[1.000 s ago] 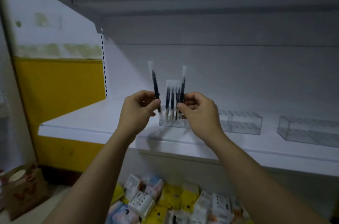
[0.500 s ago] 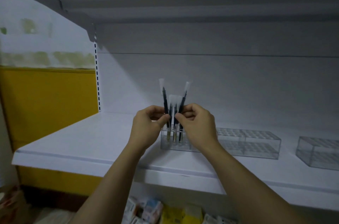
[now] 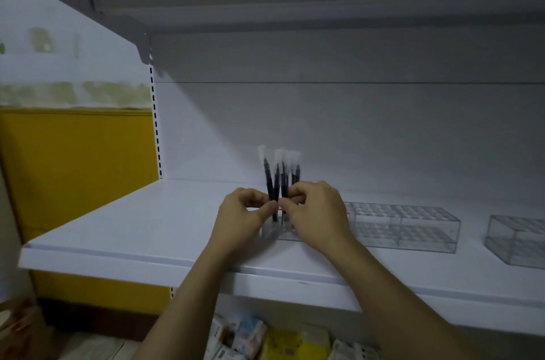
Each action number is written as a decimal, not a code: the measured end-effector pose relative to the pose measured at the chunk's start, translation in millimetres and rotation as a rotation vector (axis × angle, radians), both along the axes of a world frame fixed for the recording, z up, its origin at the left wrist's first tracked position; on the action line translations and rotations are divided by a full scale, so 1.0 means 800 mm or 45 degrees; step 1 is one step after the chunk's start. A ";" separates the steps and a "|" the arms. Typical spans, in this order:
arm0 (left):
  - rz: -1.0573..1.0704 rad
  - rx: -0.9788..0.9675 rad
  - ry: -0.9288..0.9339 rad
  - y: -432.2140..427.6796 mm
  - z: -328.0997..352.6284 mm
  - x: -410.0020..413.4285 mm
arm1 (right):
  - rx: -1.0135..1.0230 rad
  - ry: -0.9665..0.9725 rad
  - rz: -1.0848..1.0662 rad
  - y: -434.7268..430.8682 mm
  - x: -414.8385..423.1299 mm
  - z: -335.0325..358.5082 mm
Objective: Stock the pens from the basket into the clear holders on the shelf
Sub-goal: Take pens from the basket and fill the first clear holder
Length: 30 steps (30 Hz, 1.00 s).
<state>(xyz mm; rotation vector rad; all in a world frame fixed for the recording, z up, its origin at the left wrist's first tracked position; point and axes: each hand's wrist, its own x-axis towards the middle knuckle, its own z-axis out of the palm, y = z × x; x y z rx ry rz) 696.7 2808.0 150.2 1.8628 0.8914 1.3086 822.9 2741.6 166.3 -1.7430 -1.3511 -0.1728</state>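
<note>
Nothing legible in my view. Packets (image 3: 250,339) below shelf (image 3: 147,227): print too blurred for me to read. Pens (image 3: 277,182) and clear holders (image 3: 404,230): can't make out any lettering.

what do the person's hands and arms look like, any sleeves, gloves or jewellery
Both are bare. The left hand and right hand wear no gloves, and no ring shows on the fingers in view. The left forearm and right forearm are uncovered down to the frame's lower edge: no sleeve, watch or bracelet appears.
</note>
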 end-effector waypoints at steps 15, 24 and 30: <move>0.108 0.311 0.252 -0.007 -0.001 0.006 | -0.214 -0.022 0.008 -0.003 -0.001 0.017; 0.084 0.254 0.773 -0.006 0.053 -0.001 | -0.272 -0.065 0.019 -0.009 -0.001 0.028; 0.095 0.222 0.858 -0.007 0.058 -0.007 | -0.205 -0.008 0.008 -0.010 0.002 0.028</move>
